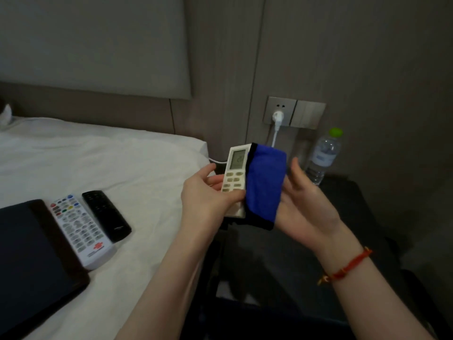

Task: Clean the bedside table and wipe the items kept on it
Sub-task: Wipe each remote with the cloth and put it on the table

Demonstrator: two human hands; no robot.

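Head view: the left hand [208, 192] grips a cream plastic air-conditioner remote with a small screen [234, 175] above the dark desk [343, 192]. The right hand [304, 204], fingers straight, holds a blue cloth with black edging [264, 185] against it.

This is a bedroom, maybe in a hotel. A bed [103, 168] with a white sheet sits under a soft headboard [93, 45]. A wall socket [280, 111] is beside it.

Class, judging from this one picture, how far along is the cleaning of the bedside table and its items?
Possibly done: white remote and black remote lie set aside on the bed. In hand: left hand grips the AC remote; right hand presses the blue cloth against it. Left: water bottle and the dark table.
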